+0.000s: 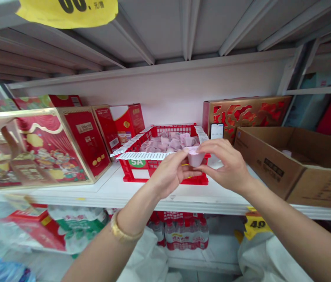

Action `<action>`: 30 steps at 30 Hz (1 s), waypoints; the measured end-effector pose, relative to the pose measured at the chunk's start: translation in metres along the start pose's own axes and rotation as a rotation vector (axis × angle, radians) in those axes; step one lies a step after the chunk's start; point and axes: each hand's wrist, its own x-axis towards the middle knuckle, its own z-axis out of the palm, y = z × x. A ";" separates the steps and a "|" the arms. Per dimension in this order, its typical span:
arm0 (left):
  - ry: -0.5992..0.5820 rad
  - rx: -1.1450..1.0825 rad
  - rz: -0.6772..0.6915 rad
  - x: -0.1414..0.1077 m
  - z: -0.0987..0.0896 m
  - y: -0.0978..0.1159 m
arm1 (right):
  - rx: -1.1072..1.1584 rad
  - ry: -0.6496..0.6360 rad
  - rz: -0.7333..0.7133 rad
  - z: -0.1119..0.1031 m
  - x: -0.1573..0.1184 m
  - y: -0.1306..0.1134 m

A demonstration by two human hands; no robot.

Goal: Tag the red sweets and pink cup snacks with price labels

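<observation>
A small pale purple cup with a lid, which looks like a jelly cup [196, 157], is held between my two hands above the near edge of a red plastic basket [165, 175]. My left hand [169, 174] pinches its left side, thumb near the lid and fingers below. From the right, my right hand [227, 166] grips the cup between thumb and forefinger. Many similar purple cups [165, 143] lie piled in the basket. Printed white label strips [144, 156] run along the basket's rim, and a green "5A" sticker marks its front.
The basket stands on a white shelf [142, 196]. To its left are red and gold gift boxes [85, 143]; to its right, an open cardboard box [271, 164]. A phone [216, 131] stands upright behind my right hand. Bottled drinks [186, 235] sit below, and a shelf hangs overhead.
</observation>
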 end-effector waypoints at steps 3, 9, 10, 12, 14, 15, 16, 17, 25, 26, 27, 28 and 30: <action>0.055 -0.131 -0.015 -0.012 0.000 -0.030 | 0.046 -0.064 -0.044 0.000 -0.025 -0.004; 0.015 -0.251 -0.085 -0.025 -0.004 -0.064 | 0.110 -0.017 0.011 -0.008 -0.054 -0.009; 0.014 -0.247 -0.092 -0.026 -0.005 -0.067 | 0.083 0.026 0.055 -0.009 -0.056 -0.008; 0.035 -0.233 -0.079 -0.025 -0.009 -0.074 | 0.009 0.106 0.143 -0.009 -0.057 -0.003; 0.079 -0.220 -0.035 -0.022 -0.012 -0.080 | -0.045 0.142 0.189 -0.005 -0.055 0.003; 0.101 -0.215 -0.014 -0.020 -0.014 -0.083 | -0.057 0.133 0.195 -0.003 -0.054 0.007; 0.121 -0.210 0.004 -0.019 -0.016 -0.086 | -0.066 0.115 0.197 0.000 -0.053 0.010; 0.139 -0.203 0.018 -0.017 -0.017 -0.089 | -0.078 0.093 0.198 0.003 -0.051 0.013; 0.199 -0.175 0.045 -0.014 -0.020 -0.099 | -0.201 -0.018 0.198 0.020 -0.044 0.026; 0.210 -0.172 0.046 -0.014 -0.020 -0.099 | -0.203 -0.013 0.203 0.022 -0.044 0.026; 0.222 -0.169 0.049 -0.014 -0.021 -0.099 | -0.200 -0.003 0.212 0.023 -0.043 0.027; 0.234 -0.166 0.054 -0.014 -0.021 -0.099 | -0.191 0.009 0.227 0.024 -0.043 0.027; 0.245 -0.166 0.050 -0.015 -0.021 -0.100 | -0.159 0.032 0.269 0.026 -0.040 0.028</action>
